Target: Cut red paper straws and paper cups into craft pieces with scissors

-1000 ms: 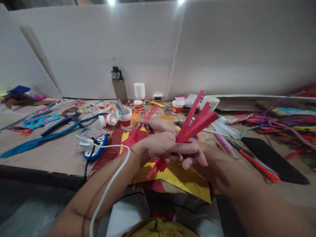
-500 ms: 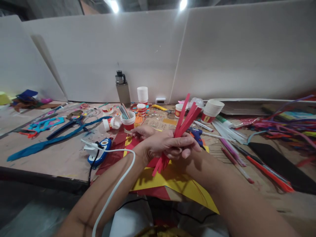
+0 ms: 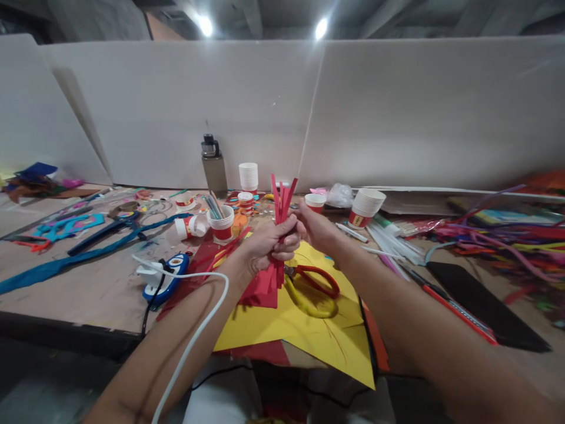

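Note:
My left hand (image 3: 278, 242) is closed around a bundle of red paper strips (image 3: 282, 203), which stand nearly upright above and below the fist. Close beside its right side is my right hand (image 3: 318, 227), with its fingertips partly hidden; I cannot tell whether it grips anything. Below the hands, scissors (image 3: 313, 291) with one red and one yellow handle lie on a yellow paper sheet (image 3: 265, 330). A piece of red paper (image 3: 260, 292) rests on that sheet, under the strips' lower ends.
A white cable crosses above my left forearm from a blue power strip (image 3: 170, 280). Paper cups (image 3: 220, 225) and a bottle (image 3: 214, 171) stand farther back. To the right lie a black flat object (image 3: 481, 306), a red-edged pen-like tool (image 3: 461, 312) and colourful pipe cleaners (image 3: 507, 241).
My hands have uncrossed, the right one moving to the strips' right side. The bundle has shifted left and turned from a rightward tilt to nearly upright. The scissors have come into view.

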A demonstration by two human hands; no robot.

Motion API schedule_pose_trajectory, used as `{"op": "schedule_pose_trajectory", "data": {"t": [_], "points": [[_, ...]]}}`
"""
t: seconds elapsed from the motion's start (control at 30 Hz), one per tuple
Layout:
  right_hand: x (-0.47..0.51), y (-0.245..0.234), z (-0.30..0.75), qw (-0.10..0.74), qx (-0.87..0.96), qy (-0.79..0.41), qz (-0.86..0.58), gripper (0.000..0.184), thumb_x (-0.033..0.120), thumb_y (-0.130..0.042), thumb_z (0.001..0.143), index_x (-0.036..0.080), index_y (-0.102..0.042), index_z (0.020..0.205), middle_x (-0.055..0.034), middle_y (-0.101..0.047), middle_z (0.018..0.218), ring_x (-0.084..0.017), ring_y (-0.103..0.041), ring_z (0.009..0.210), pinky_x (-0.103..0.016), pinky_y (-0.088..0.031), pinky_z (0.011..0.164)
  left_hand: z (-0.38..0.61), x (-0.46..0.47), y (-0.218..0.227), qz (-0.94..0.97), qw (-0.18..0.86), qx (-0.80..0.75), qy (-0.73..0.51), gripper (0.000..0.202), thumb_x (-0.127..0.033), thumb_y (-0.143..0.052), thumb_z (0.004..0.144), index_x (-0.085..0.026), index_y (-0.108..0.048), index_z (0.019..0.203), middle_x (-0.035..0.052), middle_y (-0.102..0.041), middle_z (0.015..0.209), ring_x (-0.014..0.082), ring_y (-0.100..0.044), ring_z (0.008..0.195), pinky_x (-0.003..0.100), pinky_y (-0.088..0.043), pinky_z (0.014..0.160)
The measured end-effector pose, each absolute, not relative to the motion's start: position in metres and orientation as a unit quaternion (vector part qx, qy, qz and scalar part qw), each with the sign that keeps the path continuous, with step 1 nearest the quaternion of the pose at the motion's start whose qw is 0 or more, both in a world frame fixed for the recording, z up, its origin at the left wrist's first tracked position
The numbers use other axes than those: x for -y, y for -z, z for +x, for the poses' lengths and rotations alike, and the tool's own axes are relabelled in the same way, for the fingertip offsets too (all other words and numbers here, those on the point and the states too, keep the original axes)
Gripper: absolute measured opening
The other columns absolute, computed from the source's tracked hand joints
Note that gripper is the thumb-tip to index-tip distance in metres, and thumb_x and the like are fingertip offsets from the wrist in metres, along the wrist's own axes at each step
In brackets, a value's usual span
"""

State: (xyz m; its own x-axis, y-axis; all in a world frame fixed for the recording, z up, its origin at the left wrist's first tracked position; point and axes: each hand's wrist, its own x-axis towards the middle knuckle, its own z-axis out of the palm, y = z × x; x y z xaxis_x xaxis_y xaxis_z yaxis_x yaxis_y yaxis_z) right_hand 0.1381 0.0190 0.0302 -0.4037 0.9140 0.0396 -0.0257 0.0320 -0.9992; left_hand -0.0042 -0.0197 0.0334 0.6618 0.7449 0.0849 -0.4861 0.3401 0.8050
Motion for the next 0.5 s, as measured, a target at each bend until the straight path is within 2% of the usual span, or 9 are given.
{"op": "schedule_pose_trajectory", "data": {"t": [0.07,0.17,0.27,0.33,0.4,0.5], "points": [[-0.013,-0.036,0.151,0.360,0.587,-0.654,-0.314,0.054,0.070,-0.049,0.075,0.017,-0.060,0.069,-0.0010,-0.059,0.066,-0.015,-0.059,0.069,-0.031,-0.048,0.072,-0.001,0.021,-0.029,0.437,0.813,-0.158,-0.352,0.026,-0.036,-0.050,0.088,-0.012,-0.057,0.080,-0.0064,-0.032,0.051,0.0014,-0.017,0.038,0.010,-0.016,0.034],[0.003,-0.038,0.165,0.345,0.590,-0.676,-0.277,0.043,0.059,-0.064,0.070,0.017,-0.059,0.065,0.0024,-0.055,0.058,-0.011,-0.053,0.060,-0.025,-0.045,0.068,0.003,0.024,-0.022,0.452,0.820,-0.169,-0.309,0.027,-0.037,-0.051,0.088,-0.012,-0.057,0.078,-0.0068,-0.030,0.050,0.0014,-0.016,0.038,0.011,-0.016,0.035],[0.011,-0.035,0.169,0.336,0.591,-0.683,-0.268,0.035,0.049,-0.069,0.070,0.017,-0.065,0.084,0.0024,-0.060,0.063,-0.008,-0.050,0.053,-0.022,-0.042,0.059,0.007,0.025,-0.016,0.466,0.825,-0.191,-0.258,0.025,-0.036,-0.054,0.086,-0.012,-0.056,0.078,-0.0073,-0.031,0.050,0.0008,-0.015,0.038,0.012,-0.015,0.036],[0.011,-0.031,0.170,0.337,0.595,-0.682,-0.258,0.037,0.046,-0.069,0.070,0.017,-0.067,0.093,-0.0004,-0.065,0.073,-0.010,-0.055,0.060,-0.023,-0.043,0.062,0.009,0.025,-0.013,0.471,0.829,-0.203,-0.221,0.025,-0.035,-0.054,0.086,-0.012,-0.056,0.079,-0.0075,-0.031,0.050,0.0005,-0.014,0.038,0.012,-0.014,0.035],[0.007,-0.026,0.172,0.345,0.612,-0.661,-0.264,0.034,0.044,-0.068,0.072,0.015,-0.068,0.089,-0.0026,-0.066,0.076,-0.011,-0.057,0.065,-0.024,-0.043,0.063,0.011,0.025,-0.012,0.476,0.830,-0.212,-0.201,0.025,-0.036,-0.054,0.086,-0.011,-0.055,0.081,-0.0075,-0.032,0.051,0.0005,-0.014,0.038,0.012,-0.013,0.035],[0.002,-0.020,0.176,0.365,0.636,-0.602,-0.315,0.030,0.043,-0.064,0.076,0.014,-0.067,0.074,0.0016,-0.058,0.057,-0.007,-0.043,0.048,-0.021,-0.032,0.048,0.015,0.025,-0.010,0.473,0.822,-0.219,-0.228,0.022,-0.035,-0.054,0.086,-0.014,-0.053,0.089,-0.0071,-0.035,0.054,-0.0001,-0.016,0.039,0.011,-0.013,0.036]]}}
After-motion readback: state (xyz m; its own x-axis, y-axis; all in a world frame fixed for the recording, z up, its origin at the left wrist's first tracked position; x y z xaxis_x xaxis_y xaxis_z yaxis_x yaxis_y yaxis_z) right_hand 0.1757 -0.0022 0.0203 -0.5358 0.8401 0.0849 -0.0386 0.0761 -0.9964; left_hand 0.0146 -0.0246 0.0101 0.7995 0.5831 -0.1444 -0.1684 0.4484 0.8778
